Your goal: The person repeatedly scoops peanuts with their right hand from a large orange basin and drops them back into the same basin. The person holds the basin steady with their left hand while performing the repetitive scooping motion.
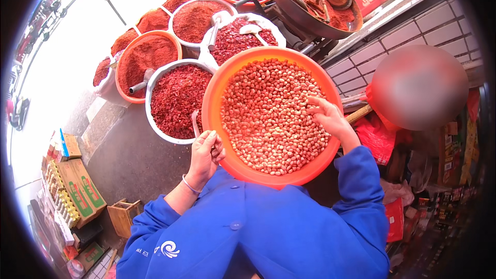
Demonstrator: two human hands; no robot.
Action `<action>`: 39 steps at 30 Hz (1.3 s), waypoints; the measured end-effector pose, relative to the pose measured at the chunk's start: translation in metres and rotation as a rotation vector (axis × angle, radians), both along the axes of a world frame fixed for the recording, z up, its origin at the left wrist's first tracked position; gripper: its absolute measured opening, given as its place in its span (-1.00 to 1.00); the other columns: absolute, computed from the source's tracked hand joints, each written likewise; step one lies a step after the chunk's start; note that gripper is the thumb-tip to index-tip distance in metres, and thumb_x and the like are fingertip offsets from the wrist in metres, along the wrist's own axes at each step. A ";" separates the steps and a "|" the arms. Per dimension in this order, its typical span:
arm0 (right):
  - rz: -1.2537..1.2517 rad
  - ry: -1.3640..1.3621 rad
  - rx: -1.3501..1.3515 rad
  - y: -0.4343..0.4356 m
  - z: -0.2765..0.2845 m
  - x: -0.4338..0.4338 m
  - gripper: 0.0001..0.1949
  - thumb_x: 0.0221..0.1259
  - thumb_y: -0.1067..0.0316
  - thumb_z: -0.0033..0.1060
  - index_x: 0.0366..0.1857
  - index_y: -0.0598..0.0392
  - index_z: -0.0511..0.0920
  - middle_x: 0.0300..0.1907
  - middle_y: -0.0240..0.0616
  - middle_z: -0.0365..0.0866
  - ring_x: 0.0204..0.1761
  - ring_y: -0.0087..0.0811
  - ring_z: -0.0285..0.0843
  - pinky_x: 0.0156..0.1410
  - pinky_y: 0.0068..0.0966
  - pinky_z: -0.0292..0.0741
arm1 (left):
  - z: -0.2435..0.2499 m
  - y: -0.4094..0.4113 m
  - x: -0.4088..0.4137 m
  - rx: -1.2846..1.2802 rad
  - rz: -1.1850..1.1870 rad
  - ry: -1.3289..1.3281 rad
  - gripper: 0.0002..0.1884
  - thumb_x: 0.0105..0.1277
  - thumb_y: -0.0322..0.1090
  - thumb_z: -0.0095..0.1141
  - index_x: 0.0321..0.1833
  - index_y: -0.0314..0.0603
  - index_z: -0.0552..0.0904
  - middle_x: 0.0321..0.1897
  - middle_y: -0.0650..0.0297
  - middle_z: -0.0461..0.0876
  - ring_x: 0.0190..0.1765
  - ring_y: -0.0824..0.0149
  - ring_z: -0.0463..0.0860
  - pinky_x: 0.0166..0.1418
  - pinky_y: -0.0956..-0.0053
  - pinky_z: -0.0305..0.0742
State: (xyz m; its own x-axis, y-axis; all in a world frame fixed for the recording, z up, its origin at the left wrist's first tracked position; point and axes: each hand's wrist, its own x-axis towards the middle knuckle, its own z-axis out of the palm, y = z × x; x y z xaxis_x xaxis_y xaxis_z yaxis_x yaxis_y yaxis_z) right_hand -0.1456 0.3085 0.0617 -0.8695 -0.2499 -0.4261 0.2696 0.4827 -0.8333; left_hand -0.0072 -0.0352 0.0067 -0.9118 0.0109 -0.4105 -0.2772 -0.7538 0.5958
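A large orange plastic basin (211, 85) of shelled, reddish-skinned peanuts (271, 124) is directly before me. My right hand (329, 118) reaches over its right side, fingers apart and bent, the tips close above or touching the peanuts. By the lower left rim is my left hand (207, 153), fingers curled and thumb against the index finger. Whether it pinches something small cannot be seen. Just beyond it, a pale handle (195, 124) rises from crushed red chilli (178, 100) in a white-rimmed basin (149, 102).
Further tubs hold red chilli powder (145, 62), one with a metal scoop (141, 82). A sack of chilli flakes (236, 42) adjoins the peanut basin. Behind stands a grinding pan (283, 11) with rollers. Right, a blurred round area hides part of the view. Cartons (81, 186) and a wooden stool (123, 217) stand left.
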 end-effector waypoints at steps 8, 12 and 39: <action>0.865 -0.144 0.092 -0.067 0.007 0.076 -0.52 0.21 0.55 -0.14 0.27 0.09 0.46 0.17 -0.07 0.59 0.24 -0.21 0.54 0.36 -0.38 0.43 | 0.004 0.000 -0.001 0.004 0.000 -0.025 -0.78 0.52 -0.29 -0.03 -0.35 -0.16 0.47 -0.57 0.41 0.33 -0.60 0.57 0.22 -0.53 0.65 0.19; 0.913 -0.314 -0.021 -0.080 -0.008 0.099 -0.43 0.32 0.35 -0.17 0.46 0.08 0.21 0.36 -0.02 0.41 0.37 -0.15 0.40 0.44 -0.37 0.32 | 0.003 0.000 0.000 0.010 -0.004 -0.025 -0.77 0.52 -0.29 -0.03 -0.35 -0.16 0.47 -0.56 0.40 0.34 -0.60 0.56 0.22 -0.53 0.65 0.19; 0.026 -0.051 -0.210 -0.061 -0.035 -0.029 -0.11 0.04 0.77 -0.35 0.59 -0.03 -0.17 0.63 -0.14 -0.20 0.62 -0.28 -0.13 0.54 -0.47 0.11 | -0.001 -0.002 -0.002 -0.004 0.014 -0.018 -0.76 0.53 -0.29 -0.03 -0.35 -0.19 0.48 -0.56 0.40 0.36 -0.60 0.57 0.22 -0.51 0.61 0.24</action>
